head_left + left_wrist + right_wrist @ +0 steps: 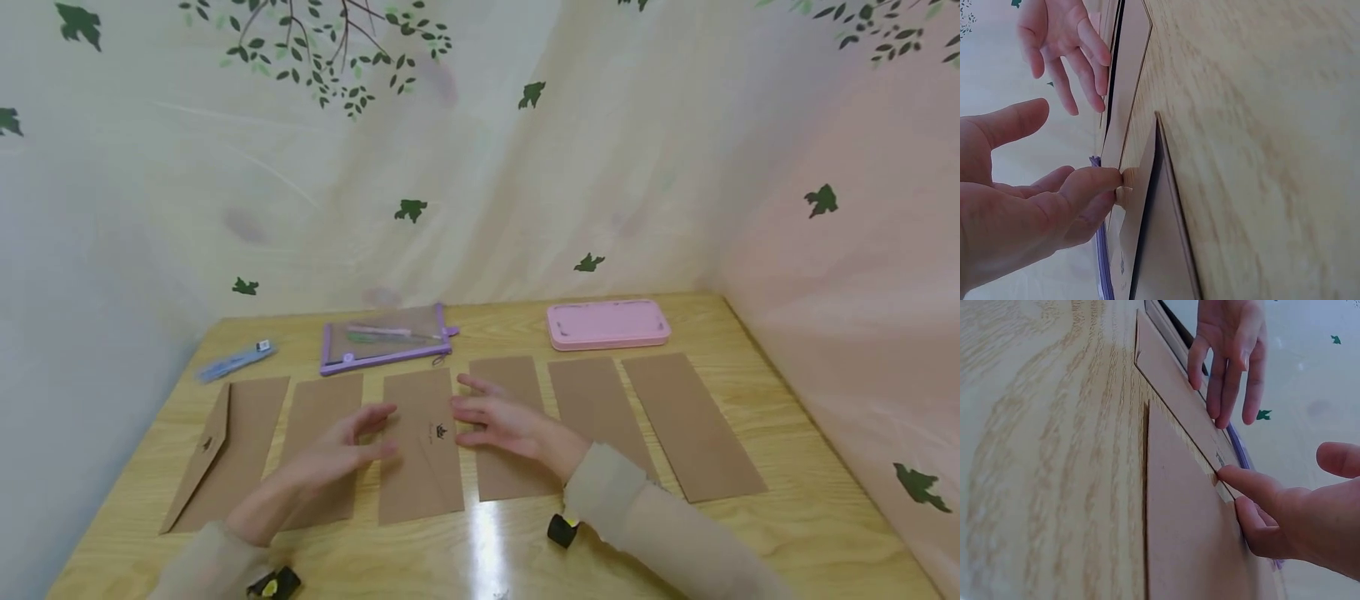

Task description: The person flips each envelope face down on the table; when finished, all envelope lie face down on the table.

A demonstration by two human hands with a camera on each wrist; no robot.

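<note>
Several brown paper envelopes lie in a row on the wooden table. The one in the middle, an envelope [420,483] with a small printed crown, lies between my two hands. My left hand [337,450] is over the envelope [318,400] to its left, fingers loosely bent and fingertips right at the crown envelope's left edge. From the other side, my right hand [506,421] hovers across the neighbouring envelope [517,479], its relaxed fingertips by the crown envelope's right edge. In the right wrist view, the palm of my left hand [1232,344] faces the right hand. Neither hand grips anything.
At the far left an envelope [251,450] shows its pointed flap. Two more envelopes lie on the right. Along the back are a blue packet [236,362], a purple-edged zip pouch [390,358] with pens, and a pink case [609,325]. Printed curtains [480,167] surround the table [810,533].
</note>
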